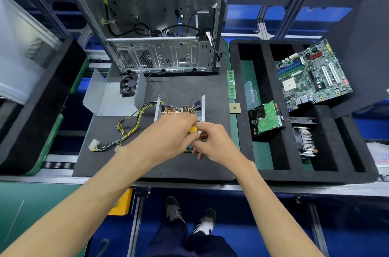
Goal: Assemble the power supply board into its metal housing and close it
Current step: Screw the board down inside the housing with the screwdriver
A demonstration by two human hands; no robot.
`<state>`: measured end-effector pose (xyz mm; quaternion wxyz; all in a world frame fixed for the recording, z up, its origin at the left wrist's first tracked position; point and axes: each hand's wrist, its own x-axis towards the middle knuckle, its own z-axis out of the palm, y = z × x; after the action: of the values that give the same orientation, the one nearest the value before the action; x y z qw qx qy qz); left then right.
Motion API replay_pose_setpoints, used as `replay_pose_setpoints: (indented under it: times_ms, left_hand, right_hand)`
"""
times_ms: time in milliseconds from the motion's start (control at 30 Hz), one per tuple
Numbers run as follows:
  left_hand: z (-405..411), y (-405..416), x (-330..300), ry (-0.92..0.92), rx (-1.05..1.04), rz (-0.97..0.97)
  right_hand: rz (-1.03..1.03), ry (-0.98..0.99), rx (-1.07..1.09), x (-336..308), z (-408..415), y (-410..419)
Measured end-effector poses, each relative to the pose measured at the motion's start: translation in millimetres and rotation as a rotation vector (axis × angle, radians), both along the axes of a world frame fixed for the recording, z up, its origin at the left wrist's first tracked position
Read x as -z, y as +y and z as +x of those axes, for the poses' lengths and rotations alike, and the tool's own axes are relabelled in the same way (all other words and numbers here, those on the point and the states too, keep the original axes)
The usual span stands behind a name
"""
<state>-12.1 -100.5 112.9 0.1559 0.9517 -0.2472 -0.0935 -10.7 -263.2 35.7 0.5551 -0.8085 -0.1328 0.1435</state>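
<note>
Both hands over the power supply board (179, 109), which sits inside the open metal housing base (203, 107) on the dark bench mat (179, 88). Left hand (168, 136) curls around a yellow-handled screwdriver (193, 129), likely driving a board screw. Right hand (212, 143) pinches near the tool's shaft, probably steadying it; exact contact is hidden. Housing cover (109, 98) with its fan (128, 85) lies apart to the left, not yet fitted. Wire harness (124, 126) trails out left.
</note>
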Motion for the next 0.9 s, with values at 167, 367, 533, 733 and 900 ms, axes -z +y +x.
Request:
replay_pose_setpoints:
  times_ms: [167, 367, 533, 733, 900]
  left_hand:
    - [-3, 4, 3, -0.048, -0.023, -0.005]
    - [-7, 39, 4, 0.007, -0.305, -0.457]
    - [5, 111, 31, 0.055, -0.647, -0.45]
    - [9, 185, 85, 0.061, -0.836, -0.317]
    - [16, 206, 119, 0.072, -0.743, -0.257]
  right_hand:
    - [-0.05, -0.033, -0.003, 2, 0, 3]
    - [0.051, -0.248, 0.191, -24, 5, 14]
    - [0.466, 0.041, 0.367, -53, 17, 49]
    - [0.59, 0.199, 0.439, -47, 27, 104]
    - [0.601, 0.308, 0.474, -33, 34, 136]
